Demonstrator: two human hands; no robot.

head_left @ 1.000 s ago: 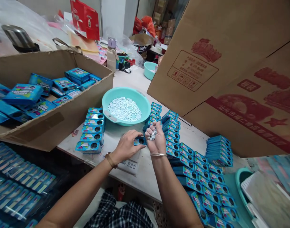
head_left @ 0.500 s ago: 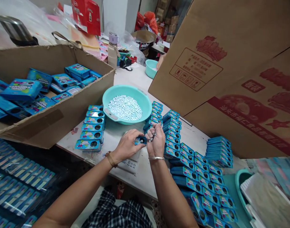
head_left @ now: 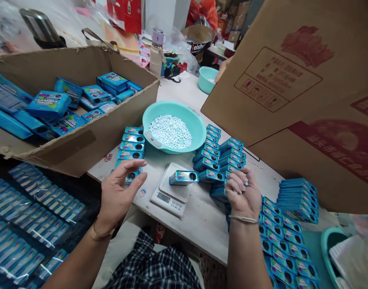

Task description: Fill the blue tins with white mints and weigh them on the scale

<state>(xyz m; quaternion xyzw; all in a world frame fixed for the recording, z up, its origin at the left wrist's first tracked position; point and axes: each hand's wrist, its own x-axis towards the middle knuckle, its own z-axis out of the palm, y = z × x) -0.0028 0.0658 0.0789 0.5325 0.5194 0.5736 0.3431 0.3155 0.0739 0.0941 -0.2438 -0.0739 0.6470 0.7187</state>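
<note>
A small blue candy tin (head_left: 184, 178) with a round dark window on top lies on the white kitchen scale (head_left: 174, 192), whose display is lit. My left hand (head_left: 119, 192) is held to the left of the scale, thumb and fingers apart, with nothing in it. Just behind it stands a row of similar tins (head_left: 130, 146), partly covered by the hand. My right hand (head_left: 243, 190) is curled palm-up around a few small white candies, right of the scale and over other tins. Beyond the scale sits a turquoise basin (head_left: 199, 130) with many white candies (head_left: 171, 131) in it.
An open carton (head_left: 81, 140) of blue tins stands at the left. A large printed carton (head_left: 292, 92) walls off the right. Rows of tins (head_left: 280, 233) fill the table's right side. A second basin (head_left: 205, 78) and a co-worker's hand (head_left: 222, 70) show at the back.
The tin that my left hand held is now on the scale, released. My left hand has opened and moved left; my right hand has moved right, still closed. The view has shifted.
</note>
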